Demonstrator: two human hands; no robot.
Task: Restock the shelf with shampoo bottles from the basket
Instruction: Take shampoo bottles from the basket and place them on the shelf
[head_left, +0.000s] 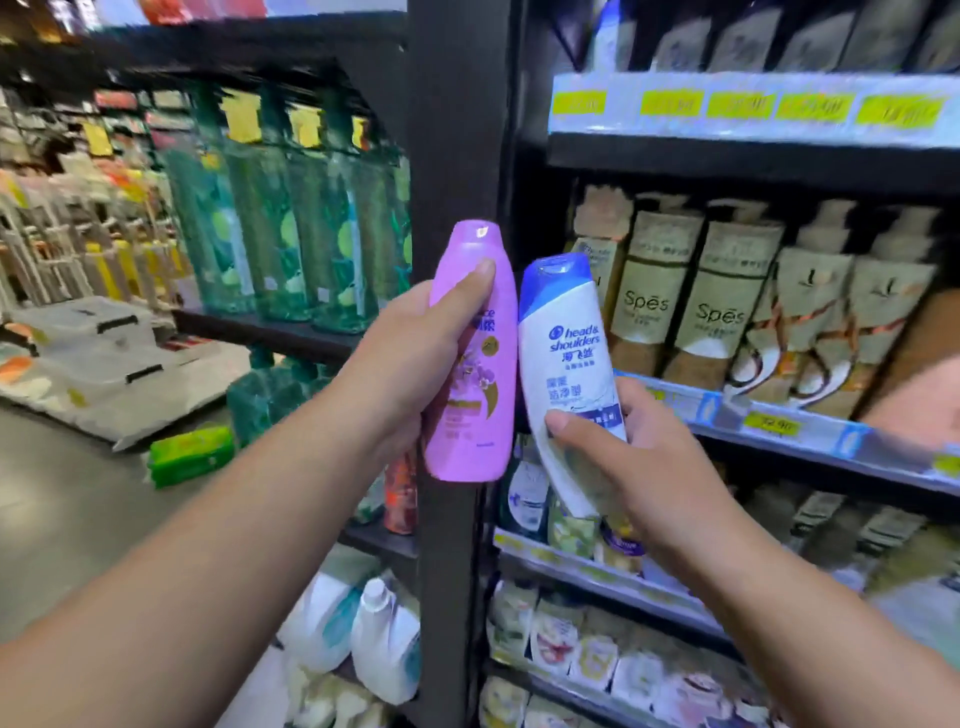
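In the head view, your left hand (408, 358) is wrapped round a tall lilac plastic shampoo bottle (467, 447), thumb pressed across its front. It stands upright at the centre, in front of the black shelf upright (457, 130). Your right hand (649, 467) grasps a white plastic shampoo bottle with a blue flip cap (566, 338) by its lower half. This one is just at 3 o'clock of the lilac one and leans so that its shoulder touches it.

Both fronts face you, probably so you can read them and sort each to its row. The white bottle reads "head & shoulders" above Chinese characters. The lilac label is half hidden by your thumb, with only "ce" legible.

At 3 o'clock, beige refill pouches (711, 312) marked "Spēs" fill the shelf (779, 421) nearest your right hand. Its yellow price tags are too blurred to trust. The basket is out of view.
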